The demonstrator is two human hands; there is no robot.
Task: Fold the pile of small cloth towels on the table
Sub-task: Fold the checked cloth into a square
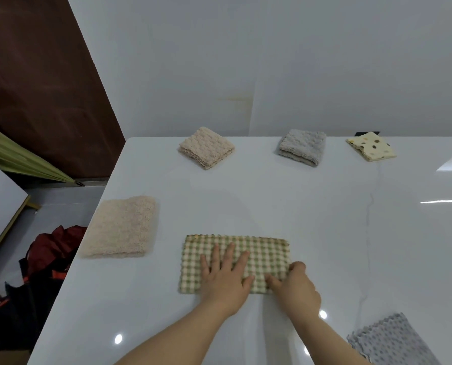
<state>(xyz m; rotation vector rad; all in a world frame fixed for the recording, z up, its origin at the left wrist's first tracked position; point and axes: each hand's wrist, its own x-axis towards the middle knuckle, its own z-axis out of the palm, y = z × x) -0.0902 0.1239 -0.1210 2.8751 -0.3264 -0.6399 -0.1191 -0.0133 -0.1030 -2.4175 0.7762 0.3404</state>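
A green-and-cream checked towel (261,250) lies folded into a rectangle near the front of the white table (298,206). My left hand (223,279) presses flat on its lower middle with fingers spread. My right hand (296,288) pinches the towel's lower right corner with curled fingers. A grey dotted towel (390,343) lies unfolded at the front right corner.
A fluffy beige folded towel (121,227) sits by the left edge. Along the back lie a beige folded towel (206,147), a grey folded towel (302,146) and a cream spotted one (371,146). Dark red and black cloth (35,280) lies on the floor at left.
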